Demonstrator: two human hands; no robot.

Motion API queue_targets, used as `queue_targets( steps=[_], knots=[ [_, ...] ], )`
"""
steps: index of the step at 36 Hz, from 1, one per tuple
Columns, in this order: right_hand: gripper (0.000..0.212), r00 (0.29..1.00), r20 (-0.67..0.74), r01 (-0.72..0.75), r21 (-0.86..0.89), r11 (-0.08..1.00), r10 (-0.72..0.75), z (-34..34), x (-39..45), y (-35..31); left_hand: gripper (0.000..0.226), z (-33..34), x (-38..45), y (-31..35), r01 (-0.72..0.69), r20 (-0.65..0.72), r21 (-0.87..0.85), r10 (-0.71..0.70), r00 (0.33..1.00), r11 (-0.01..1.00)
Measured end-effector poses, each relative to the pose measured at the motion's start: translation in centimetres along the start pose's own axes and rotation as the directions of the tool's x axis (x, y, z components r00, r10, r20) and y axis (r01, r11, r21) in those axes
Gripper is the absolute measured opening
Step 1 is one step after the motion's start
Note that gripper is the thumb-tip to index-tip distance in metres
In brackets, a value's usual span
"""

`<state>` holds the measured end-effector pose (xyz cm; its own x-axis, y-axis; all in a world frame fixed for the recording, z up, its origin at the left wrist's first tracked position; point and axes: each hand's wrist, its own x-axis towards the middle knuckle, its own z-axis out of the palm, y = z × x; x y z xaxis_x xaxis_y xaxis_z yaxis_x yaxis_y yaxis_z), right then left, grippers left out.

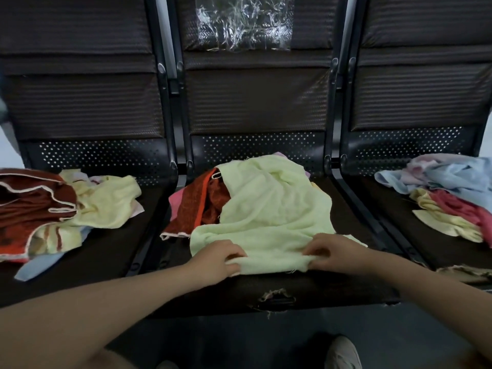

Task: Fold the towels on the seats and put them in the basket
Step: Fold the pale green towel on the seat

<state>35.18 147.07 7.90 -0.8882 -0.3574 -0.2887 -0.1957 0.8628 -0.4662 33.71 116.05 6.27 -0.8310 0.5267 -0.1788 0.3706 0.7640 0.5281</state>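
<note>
A pale green towel (269, 209) lies spread over the middle seat (314, 291). My left hand (219, 258) pinches its near edge on the left, and my right hand (334, 253) pinches the same edge on the right. A rust-red patterned towel (198, 206) and a pink one (176, 201) lie partly under it. On the left seat sits a heap with a dark red towel (32, 203) and a pale yellow towel (109, 203). The right seat holds light blue (458, 177), red (458, 206) and cream towels (442, 222). No basket is in view.
Three dark seats stand in a row, joined by black metal frames (170, 123). Clear plastic wrap (243, 22) clings to the middle backrest. The middle seat's front edge is torn (275, 298). My shoe (343, 352) shows on the floor below.
</note>
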Motion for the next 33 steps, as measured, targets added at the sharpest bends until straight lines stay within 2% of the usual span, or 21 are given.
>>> queue_targets(
  steps=[3,6,11,14,16,18,21,24,27,30,33],
  knots=[
    [0.007,0.999,-0.043,-0.015,-0.021,1.000,0.014,-0.2,0.3,0.7,0.026,-0.6,0.3,-0.1,0.084,-0.027,-0.083,-0.086,0.996,0.993],
    [0.001,0.996,-0.086,-0.031,0.086,0.996,0.038,-1.0,0.7,1.0,0.028,-2.2,1.2,0.3,0.102,-0.074,-0.187,-0.118,0.990,0.977],
    [0.005,0.976,-0.206,0.031,0.426,0.904,0.064,-3.1,1.5,-0.5,0.036,-6.1,2.6,0.4,0.065,-0.132,-0.452,-0.139,0.981,0.890],
    [0.015,0.985,-0.152,0.008,0.497,0.867,0.079,-3.8,2.1,-1.7,0.034,-7.6,3.2,-0.6,0.123,-0.152,-0.506,-0.228,0.962,0.854],
    [0.031,0.992,-0.063,-0.068,0.463,0.884,0.110,-3.4,2.7,-2.1,0.033,-7.9,3.6,-1.8,0.174,-0.174,-0.453,-0.278,0.945,0.874],
    [0.046,0.991,0.019,-0.128,0.354,0.927,0.130,-2.4,3.3,-2.3,0.034,-7.9,4.0,-3.1,0.220,-0.187,-0.338,-0.294,0.937,0.915],
    [0.055,0.992,0.107,-0.079,0.154,0.985,0.063,-1.0,4.2,-2.2,0.036,-7.5,4.7,-4.5,0.258,-0.209,-0.125,-0.279,0.937,0.958],
    [0.038,0.999,0.009,-0.049,0.218,0.975,0.049,-1.4,4.9,-1.5,0.038,-6.9,5.1,-4.1,0.215,-0.306,0.030,-0.196,0.932,0.976],
    [0.019,0.987,-0.104,-0.081,0.335,0.939,0.122,-2.9,5.5,-0.4,0.035,-6.0,4.9,-2.3,0.016,-0.332,0.036,-0.003,0.943,0.999],
    [0.007,0.977,-0.129,-0.098,0.430,0.898,0.169,-3.6,5.8,0.6,0.034,-4.6,4.9,-1.5,-0.102,-0.204,0.054,0.111,0.973,0.993],
    [0.009,0.969,-0.111,-0.143,0.475,0.868,0.220,-3.6,6.2,1.0,0.052,-3.0,5.0,-2.4,-0.075,-0.042,0.148,0.082,0.996,0.986]
  ],
)
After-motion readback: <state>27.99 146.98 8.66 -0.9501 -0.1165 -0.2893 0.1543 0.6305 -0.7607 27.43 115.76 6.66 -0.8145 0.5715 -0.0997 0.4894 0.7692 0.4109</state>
